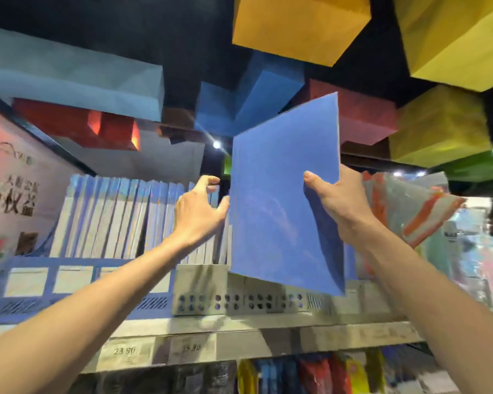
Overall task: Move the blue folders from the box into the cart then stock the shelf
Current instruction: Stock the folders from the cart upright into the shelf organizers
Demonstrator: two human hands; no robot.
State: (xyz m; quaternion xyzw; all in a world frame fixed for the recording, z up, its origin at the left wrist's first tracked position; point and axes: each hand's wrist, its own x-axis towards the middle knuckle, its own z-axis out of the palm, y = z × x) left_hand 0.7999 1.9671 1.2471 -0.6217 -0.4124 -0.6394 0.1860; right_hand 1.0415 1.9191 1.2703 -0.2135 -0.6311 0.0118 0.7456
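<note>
an orange block point(299, 27), a yellow block point(453, 38), a red block point(69, 120) and a pale blue block point(69, 75) hang overhead. a printed poster point(9, 189) stands at left. orange-striped plastic packs point(410, 211) lean at right. price tags point(125, 351) sit lower down.

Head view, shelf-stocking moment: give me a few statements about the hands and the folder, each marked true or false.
1. The right hand grips the blue folder near its right edge. True.
2. The left hand holds a second folder clear of the shelf. False: it lifts nothing and lies against the row of shelved folders.
3. The blue folder already stands in that row. False: it is held up in the air, tilted, in front of the grey rack.
4. The shelved folders stand on edge, side by side, behind a blue rack. True.
5. Price labels sit on the shelf's front edge. True.
</note>
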